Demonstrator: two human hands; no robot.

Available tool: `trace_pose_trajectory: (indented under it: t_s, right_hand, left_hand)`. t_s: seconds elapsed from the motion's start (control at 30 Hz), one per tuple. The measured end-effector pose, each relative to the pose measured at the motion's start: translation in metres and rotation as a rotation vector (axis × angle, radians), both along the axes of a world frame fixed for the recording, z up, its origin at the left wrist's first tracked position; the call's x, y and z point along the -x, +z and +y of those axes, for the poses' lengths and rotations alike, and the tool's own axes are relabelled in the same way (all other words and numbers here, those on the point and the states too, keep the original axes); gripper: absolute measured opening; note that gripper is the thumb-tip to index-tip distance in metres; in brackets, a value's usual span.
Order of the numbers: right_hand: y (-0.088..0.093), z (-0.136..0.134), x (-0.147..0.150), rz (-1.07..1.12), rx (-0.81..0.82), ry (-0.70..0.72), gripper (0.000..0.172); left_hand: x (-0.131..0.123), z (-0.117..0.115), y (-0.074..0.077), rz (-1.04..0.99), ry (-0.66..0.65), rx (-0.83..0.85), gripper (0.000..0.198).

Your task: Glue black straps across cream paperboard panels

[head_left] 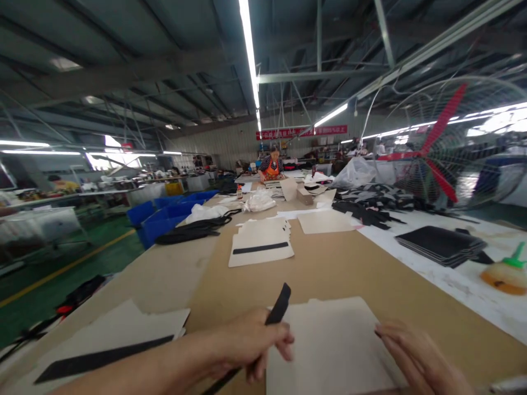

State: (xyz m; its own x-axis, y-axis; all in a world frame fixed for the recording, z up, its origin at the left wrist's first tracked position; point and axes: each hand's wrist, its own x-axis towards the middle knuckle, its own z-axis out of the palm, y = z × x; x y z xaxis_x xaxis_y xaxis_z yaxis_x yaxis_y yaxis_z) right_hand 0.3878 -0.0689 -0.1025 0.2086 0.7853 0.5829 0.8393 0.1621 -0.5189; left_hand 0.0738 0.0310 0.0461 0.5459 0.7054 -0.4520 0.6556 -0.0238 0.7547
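A long black strip is gripped in my left hand, one end sticking up past the fingers and the other hanging below. Beneath and to the right of that hand lies a stack of pale sheets. My right hand is at the right edge of this stack, fingers stretched out and slightly blurred. Further up the table, another pale stack has a black strip lying across it. At the lower left, a black strip rests on more pale sheets.
Black pads and a glue bottle with a green nozzle sit at the right. Black pieces lie at the left table edge, near blue bins. A red-bladed fan stands at right. Another person is at the far end.
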Motion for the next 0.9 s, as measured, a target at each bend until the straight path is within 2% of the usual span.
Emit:
trace_pose_trajectory:
  t_s: [0.03, 0.1, 0.17, 0.23, 0.33, 0.5, 0.7, 0.9]
  right_hand:
    - [0.019, -0.002, 0.013, 0.033, 0.033, 0.081, 0.026]
    - [0.051, -0.003, 0.043, 0.106, 0.025, 0.144, 0.022]
    - [0.071, -0.002, 0.071, 0.153, -0.011, 0.192, 0.019]
    - [0.081, 0.000, 0.093, 0.190, -0.053, 0.233, 0.020]
    - [0.084, 0.003, 0.112, 0.245, -0.045, 0.296, 0.029]
    - [0.078, 0.001, 0.117, 0.274, -0.059, 0.316, 0.030]
    - [0.070, -0.001, 0.115, 0.229, -0.088, 0.305, 0.024]
    - [0.061, 0.006, 0.109, 0.294, -0.027, 0.266, 0.029]
  left_hand:
    - [-0.004, -0.002, -0.001, -0.088, 0.011, 0.144, 0.036]
    - [-0.011, -0.008, -0.006, -0.245, 0.008, 0.336, 0.046]
    - [-0.018, -0.015, -0.013, -0.321, -0.016, 0.419, 0.055]
    - [-0.023, -0.023, -0.019, -0.376, -0.033, 0.454, 0.059]
    - [-0.032, -0.033, -0.025, -0.433, -0.038, 0.469, 0.052]
    - [-0.050, -0.042, -0.035, -0.366, 0.011, 0.430, 0.028]
    - [-0.068, -0.043, -0.039, -0.344, 0.120, 0.354, 0.035]
    - [-0.072, -0.043, -0.037, -0.348, 0.023, 0.284, 0.031]
